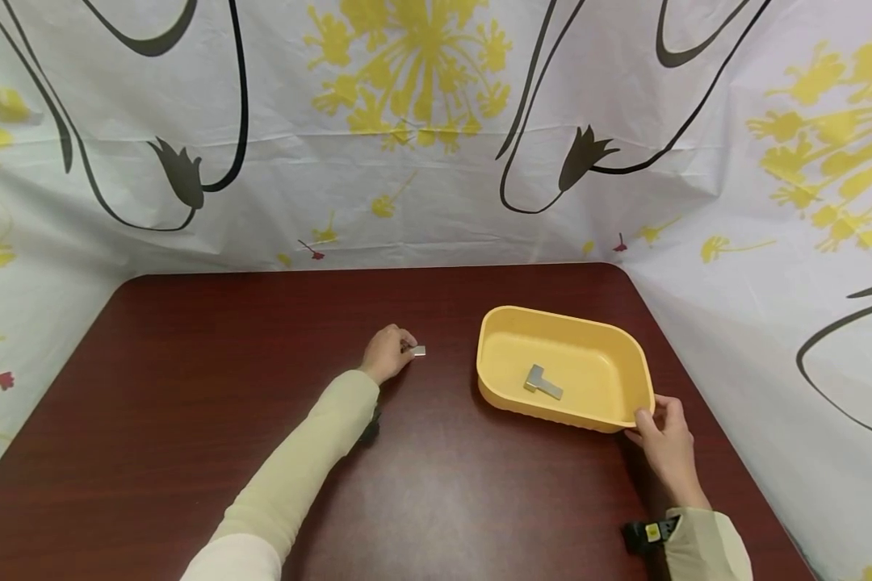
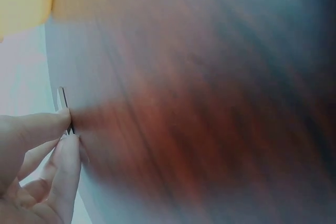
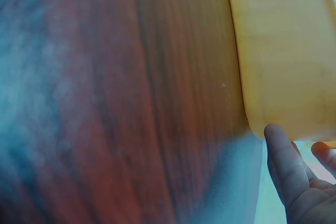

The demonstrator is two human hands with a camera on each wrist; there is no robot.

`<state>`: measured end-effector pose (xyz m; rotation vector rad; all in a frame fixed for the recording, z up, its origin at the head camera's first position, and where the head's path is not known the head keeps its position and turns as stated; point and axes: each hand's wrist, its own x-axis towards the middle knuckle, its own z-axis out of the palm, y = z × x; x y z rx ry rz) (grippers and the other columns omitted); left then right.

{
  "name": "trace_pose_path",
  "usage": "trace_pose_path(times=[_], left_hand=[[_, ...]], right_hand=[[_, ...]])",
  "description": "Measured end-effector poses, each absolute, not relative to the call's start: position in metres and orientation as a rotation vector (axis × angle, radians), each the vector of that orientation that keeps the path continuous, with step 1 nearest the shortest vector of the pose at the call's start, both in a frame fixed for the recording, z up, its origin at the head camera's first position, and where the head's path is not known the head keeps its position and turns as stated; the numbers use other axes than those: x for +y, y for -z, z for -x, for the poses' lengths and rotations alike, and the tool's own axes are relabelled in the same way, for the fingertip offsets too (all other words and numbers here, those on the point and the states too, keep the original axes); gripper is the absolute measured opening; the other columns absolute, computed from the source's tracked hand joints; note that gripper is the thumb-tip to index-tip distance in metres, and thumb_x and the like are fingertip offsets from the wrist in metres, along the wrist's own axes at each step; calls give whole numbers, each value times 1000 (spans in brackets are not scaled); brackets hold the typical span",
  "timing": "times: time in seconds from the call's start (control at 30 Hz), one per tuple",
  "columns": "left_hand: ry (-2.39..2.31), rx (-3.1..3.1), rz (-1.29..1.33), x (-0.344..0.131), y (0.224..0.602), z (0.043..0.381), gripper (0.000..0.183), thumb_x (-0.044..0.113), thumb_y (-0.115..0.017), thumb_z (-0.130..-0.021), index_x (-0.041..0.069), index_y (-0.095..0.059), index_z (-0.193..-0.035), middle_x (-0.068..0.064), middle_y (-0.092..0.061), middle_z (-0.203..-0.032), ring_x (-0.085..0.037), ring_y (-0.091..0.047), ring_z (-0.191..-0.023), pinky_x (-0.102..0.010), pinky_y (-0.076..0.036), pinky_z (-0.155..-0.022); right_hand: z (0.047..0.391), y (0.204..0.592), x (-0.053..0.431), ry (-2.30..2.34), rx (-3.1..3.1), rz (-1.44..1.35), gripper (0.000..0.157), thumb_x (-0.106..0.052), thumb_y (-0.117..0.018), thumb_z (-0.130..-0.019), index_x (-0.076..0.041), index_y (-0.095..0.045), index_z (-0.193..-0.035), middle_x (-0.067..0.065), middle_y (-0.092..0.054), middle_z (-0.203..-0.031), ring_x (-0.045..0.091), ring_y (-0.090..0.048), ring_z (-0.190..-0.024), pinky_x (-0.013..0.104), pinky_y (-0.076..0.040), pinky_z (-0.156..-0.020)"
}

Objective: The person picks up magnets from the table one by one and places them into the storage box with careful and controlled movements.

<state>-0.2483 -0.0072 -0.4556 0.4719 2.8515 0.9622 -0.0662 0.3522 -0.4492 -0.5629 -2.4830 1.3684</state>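
Between thumb and fingers, my left hand (image 1: 387, 353) pinches a small flat silvery metal piece (image 1: 418, 351) above the table's middle. Its thin edge shows in the left wrist view, where the metal piece (image 2: 61, 98) juts out past the fingertips; the rest is covered by them. A yellow plastic tray (image 1: 494, 355) stands to the right of that hand. At the tray's near right corner, my right hand (image 1: 667, 444) holds the rim with thumb and fingers. Inside the tray lies a T-shaped silvery metal piece (image 1: 543, 382), apart from both hands.
The dark reddish-brown table (image 1: 189, 387) has a wood grain and rounded far corners. A white cloth (image 1: 421, 202) with yellow and grey flower prints hangs behind it and along both sides. The tray is close to the table's right edge.
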Motion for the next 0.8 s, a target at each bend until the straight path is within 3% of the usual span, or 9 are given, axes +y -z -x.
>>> trace_pose_path(times=[0.8], left_hand=[[-1063,2725,-474,-17,454,246,16,5,-74,-69,3,-65,-83,-5,-59,-75,-16,-54,-71,-27,-44,-67]], right_hand=[[66,450,352,-1375,-2495,571,41,-15,-35,-90,5,-29,-125,23,-43,-107,-10,-49,-68,16,-49,-61]])
